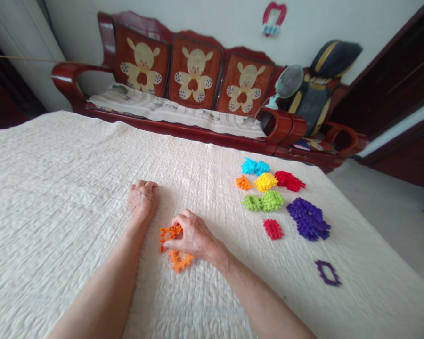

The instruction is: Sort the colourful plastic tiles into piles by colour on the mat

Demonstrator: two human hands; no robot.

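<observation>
My right hand (pixel 194 237) has its thumb and fingers closed on an orange interlocking plastic piece (pixel 165 234) with a notched edge. Just below it, a second orange piece (pixel 180 262) with a square opening lies on the white quilted cover, close under the hand. To the left, my left hand (pixel 143 197) rests on the cover with its fingers curled in, and nothing shows in it. How many orange pieces are under my right fingers is hidden.
On the right are piles of similar pieces: blue (pixel 255 166), yellow (pixel 266 181), dark red (pixel 289 181), green (pixel 263 201) and purple (pixel 309 219). A small orange pile (pixel 243 182), a red stack (pixel 273 229) and one purple frame (pixel 328 273) lie nearby. A wooden sofa (pixel 183 125) stands behind.
</observation>
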